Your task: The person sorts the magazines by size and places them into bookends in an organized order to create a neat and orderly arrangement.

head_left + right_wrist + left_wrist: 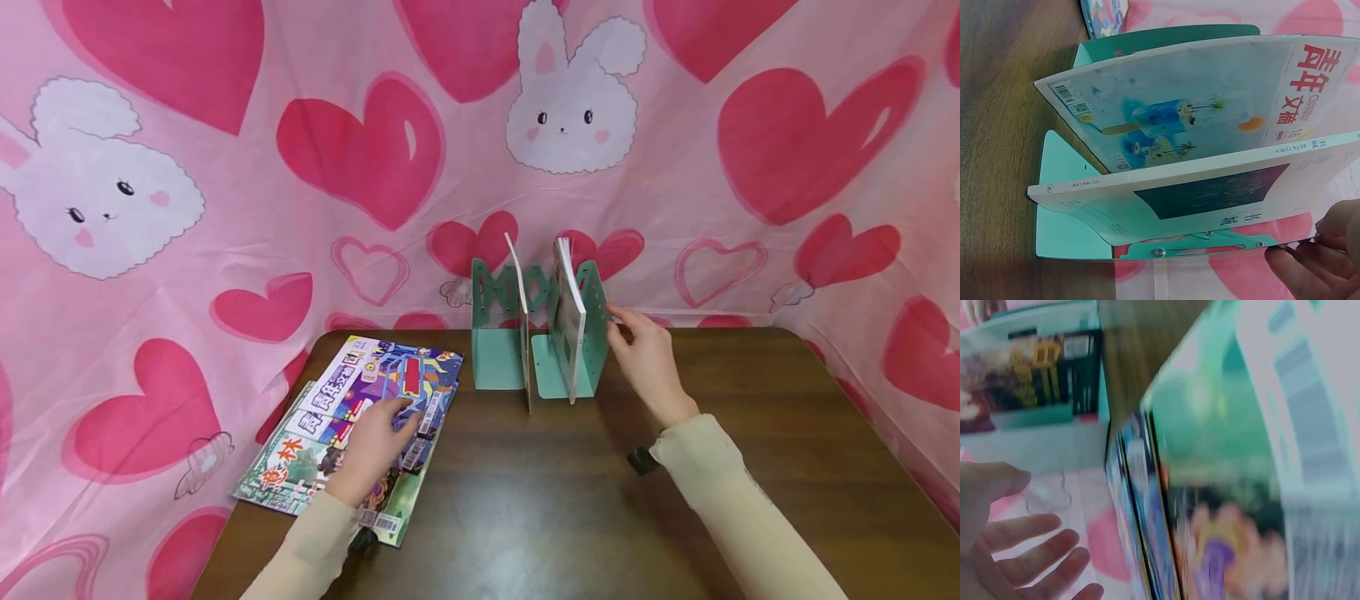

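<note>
My left hand (pixel 377 446) is over a stack of overlapping magazines (pixel 335 393) at the left, its fingers spread and relaxed, gripping nothing. Ahead stands a green metal bookend (pixel 498 371) with an expanding lattice back. My right hand (pixel 647 360) pinches the edge of its right panel (pixel 596 321) between thumb and fingers. A pale-blue magazine (pixel 1191 106) with a popsicle on its cover stands upright and slightly tilted in the bookend. To its right, near the right panel, a white paperback book (pixel 1222 194) stands upright.
The dark wooden table (pixel 525 500) carries everything. A pink cloth (pixel 465 125) with hearts and rabbits hangs behind and at both sides. Dark wrist devices (pixel 641 460) sit by the sleeves.
</note>
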A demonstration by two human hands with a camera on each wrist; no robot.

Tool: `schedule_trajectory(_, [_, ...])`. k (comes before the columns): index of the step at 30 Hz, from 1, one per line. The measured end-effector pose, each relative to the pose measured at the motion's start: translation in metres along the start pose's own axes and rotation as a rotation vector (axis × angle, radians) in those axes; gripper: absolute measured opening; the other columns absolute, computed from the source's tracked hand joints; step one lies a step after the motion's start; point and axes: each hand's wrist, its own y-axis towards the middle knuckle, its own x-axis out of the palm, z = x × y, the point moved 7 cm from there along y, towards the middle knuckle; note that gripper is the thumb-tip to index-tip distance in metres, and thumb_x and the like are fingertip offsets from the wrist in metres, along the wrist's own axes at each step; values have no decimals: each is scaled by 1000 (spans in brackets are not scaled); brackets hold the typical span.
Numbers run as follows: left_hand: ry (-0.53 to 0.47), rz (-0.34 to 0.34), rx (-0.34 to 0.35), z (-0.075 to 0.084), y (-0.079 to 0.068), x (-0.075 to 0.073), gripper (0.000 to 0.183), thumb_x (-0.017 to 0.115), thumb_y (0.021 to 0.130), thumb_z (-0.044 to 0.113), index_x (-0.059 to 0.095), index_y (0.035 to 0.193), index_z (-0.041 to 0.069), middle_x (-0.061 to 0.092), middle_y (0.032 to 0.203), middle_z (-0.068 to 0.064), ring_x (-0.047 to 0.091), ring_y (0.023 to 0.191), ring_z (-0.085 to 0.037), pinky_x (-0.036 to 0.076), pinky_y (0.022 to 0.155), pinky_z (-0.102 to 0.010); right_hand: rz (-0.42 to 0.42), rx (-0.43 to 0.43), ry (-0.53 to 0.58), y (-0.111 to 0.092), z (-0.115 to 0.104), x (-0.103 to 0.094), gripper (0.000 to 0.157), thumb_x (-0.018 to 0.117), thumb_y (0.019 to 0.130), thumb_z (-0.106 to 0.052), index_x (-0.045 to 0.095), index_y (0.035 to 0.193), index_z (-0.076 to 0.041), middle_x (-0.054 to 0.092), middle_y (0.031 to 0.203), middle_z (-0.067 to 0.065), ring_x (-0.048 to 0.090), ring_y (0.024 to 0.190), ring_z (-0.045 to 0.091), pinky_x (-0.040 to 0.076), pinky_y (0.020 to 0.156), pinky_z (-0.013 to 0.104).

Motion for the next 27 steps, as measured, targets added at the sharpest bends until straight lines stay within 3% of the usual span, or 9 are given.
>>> schedule_trajectory(9, [91, -35, -224, -69, 13, -31, 48, 69, 97, 33, 70, 124, -6, 70, 119, -30, 66, 109, -48, 53, 91, -61, 12, -9, 6, 0, 3, 0, 32, 65, 98, 1, 69, 130, 7, 70, 124, 28, 72, 98, 42, 40, 57, 4])
schedule_trajectory(15, [150, -31, -327, -113, 19, -48, 67, 70, 96, 38, 57, 132, -17, 58, 124, -42, 56, 113, -57, 47, 97, -66, 30, -28, 0, 1, 1, 0, 31, 64, 98, 0, 70, 128, 6, 72, 122, 26, 73, 96, 39, 39, 66, 2])
schedule_trajectory(20, [133, -60, -394, -134, 17, -52, 84, 75, 91, 39, 44, 137, -25, 44, 128, -48, 42, 119, -59, 39, 103, -72, 32, -31, 0, 1, 0, 0, 31, 63, 99, -1, 70, 128, 6, 72, 121, 25, 73, 97, 38, 38, 71, 0])
schedule_trajectory(27, [121, -119, -455, -146, 16, -49, 86, 76, 90, 42, 47, 128, -30, 39, 121, -47, 34, 118, -57, 38, 104, -69, 29, -32, 5, 1, -1, 0, 32, 63, 98, 0, 70, 129, 6, 72, 121, 26, 73, 95, 39, 36, 72, -3])
